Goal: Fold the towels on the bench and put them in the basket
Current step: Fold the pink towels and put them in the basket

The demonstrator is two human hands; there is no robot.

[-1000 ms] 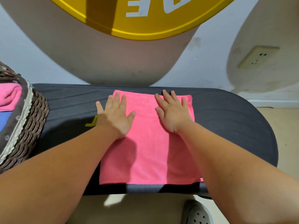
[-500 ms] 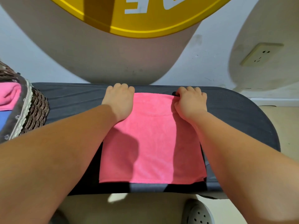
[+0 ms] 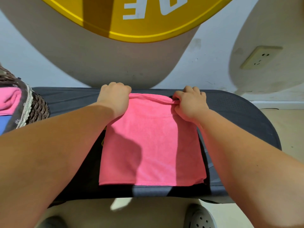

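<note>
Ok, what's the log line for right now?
step: folding | pink towel: flat on bench | left hand: grips far corner | right hand: pinches far corner

A yellow cap brim [image 3: 131,22] hangs above, a wall socket [image 3: 260,57] at right, a grey shoe [image 3: 199,218] below.

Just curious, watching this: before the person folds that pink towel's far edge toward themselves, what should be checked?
1. Left hand grips the pink towel at its far left corner: ok.
2. Right hand pinches the far right corner: ok.
3. Near edge lies flat on the bench: ok.
4. All layers caught in both grips: cannot tell.
5. Room left in the basket: cannot tell.
</note>
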